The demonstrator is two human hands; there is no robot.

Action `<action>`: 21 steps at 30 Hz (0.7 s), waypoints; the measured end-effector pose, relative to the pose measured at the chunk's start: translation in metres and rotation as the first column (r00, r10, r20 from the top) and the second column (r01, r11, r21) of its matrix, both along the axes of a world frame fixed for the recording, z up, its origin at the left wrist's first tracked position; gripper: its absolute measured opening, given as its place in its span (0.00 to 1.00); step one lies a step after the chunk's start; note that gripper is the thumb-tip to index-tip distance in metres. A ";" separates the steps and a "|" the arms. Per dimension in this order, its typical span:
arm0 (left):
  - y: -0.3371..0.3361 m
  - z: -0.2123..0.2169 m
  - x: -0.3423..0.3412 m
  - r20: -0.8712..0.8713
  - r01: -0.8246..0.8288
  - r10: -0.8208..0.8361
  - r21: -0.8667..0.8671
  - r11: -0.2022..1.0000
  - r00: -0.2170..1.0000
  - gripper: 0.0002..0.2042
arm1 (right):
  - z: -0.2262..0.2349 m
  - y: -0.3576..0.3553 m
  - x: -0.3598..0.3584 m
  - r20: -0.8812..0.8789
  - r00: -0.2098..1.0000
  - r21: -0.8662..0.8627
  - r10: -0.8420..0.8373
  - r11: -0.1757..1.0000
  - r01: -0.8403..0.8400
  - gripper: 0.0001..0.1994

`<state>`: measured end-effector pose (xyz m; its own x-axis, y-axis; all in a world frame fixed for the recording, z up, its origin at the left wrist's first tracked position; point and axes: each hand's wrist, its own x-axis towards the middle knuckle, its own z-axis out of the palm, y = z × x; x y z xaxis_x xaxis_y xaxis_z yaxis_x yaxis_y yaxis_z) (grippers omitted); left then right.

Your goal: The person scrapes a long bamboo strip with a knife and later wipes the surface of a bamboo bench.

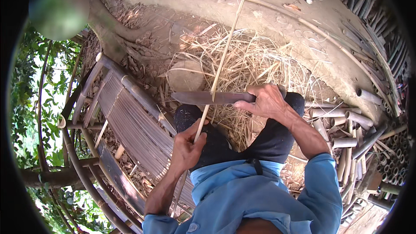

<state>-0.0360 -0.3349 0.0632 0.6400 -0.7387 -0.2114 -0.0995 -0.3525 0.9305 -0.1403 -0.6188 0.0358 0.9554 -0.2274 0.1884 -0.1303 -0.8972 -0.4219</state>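
Above the person's lap, the left hand (187,145) is closed around a long, thin, pale bamboo strip (225,52), thumb pressed along its near side. This strip runs from the left hand upward and away, crossing the pile of dry, straw-coloured bamboo shavings (255,65) on the ground. The right hand (266,102) is wrapped tight around the handle of a broad, dark metal knife (208,98) (blade pointing to the person's left). The blade lies across the strip just beyond the left hand, touching it. Both knees, in dark trousers (277,138), sit beneath the hands. A slatted bamboo bench (130,121) stands to the left; cut bamboo tube sections (346,125) lie stacked to the right.
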 end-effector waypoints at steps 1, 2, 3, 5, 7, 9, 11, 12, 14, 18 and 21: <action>0.004 0.004 0.000 0.024 0.000 -0.001 0.013 1.000 1.000 0.18 | 0.003 -0.008 0.004 0.009 1.000 -0.004 -0.003 1.000 0.003 0.33; 0.011 0.008 0.001 -0.025 -0.031 0.031 0.013 0.999 0.999 0.18 | 0.003 -0.014 0.008 -0.031 0.994 0.115 -0.106 0.987 0.109 0.34; 0.021 0.013 0.001 -0.019 -0.027 0.027 0.017 0.999 0.999 0.18 | 0.001 -0.022 0.014 -0.082 0.976 0.229 -0.201 0.949 0.215 0.35; 0.040 0.020 -0.008 0.092 0.001 -0.010 0.106 0.994 0.996 0.17 | -0.015 -0.090 0.010 0.032 0.890 0.426 -0.456 0.811 0.400 0.37; 0.060 0.007 -0.023 0.020 0.038 -0.041 0.116 0.992 0.999 0.15 | -0.019 -0.173 -0.024 -0.063 0.714 0.332 -0.698 0.660 0.674 0.39; 0.087 0.001 -0.027 -0.042 0.010 -0.005 0.128 0.992 0.999 0.16 | -0.029 -0.174 -0.020 -0.071 0.631 0.559 -0.772 0.494 0.667 0.39; 0.112 -0.009 -0.033 -0.147 0.005 0.022 0.182 0.983 0.989 0.17 | -0.023 -0.127 0.003 -0.048 0.790 0.934 -0.611 0.252 0.252 0.41; 0.116 -0.015 -0.029 -0.207 0.047 -0.010 0.171 0.984 0.978 0.17 | -0.013 -0.112 0.017 -0.038 0.825 0.974 -0.564 0.162 0.156 0.42; 0.122 -0.023 -0.017 -0.262 0.135 -0.082 0.189 0.973 0.962 0.19 | -0.002 -0.088 0.038 0.002 0.807 0.995 -0.591 0.083 0.059 0.33; 0.079 -0.034 -0.010 -0.221 0.145 -0.125 0.079 0.986 0.967 0.22 | -0.019 -0.078 0.058 0.119 0.751 0.969 -0.650 0.241 0.054 0.16; 0.001 -0.031 0.002 -0.117 0.073 -0.066 0.060 0.996 0.991 0.23 | -0.003 -0.038 0.065 -0.014 0.876 0.951 -0.482 0.266 0.161 0.19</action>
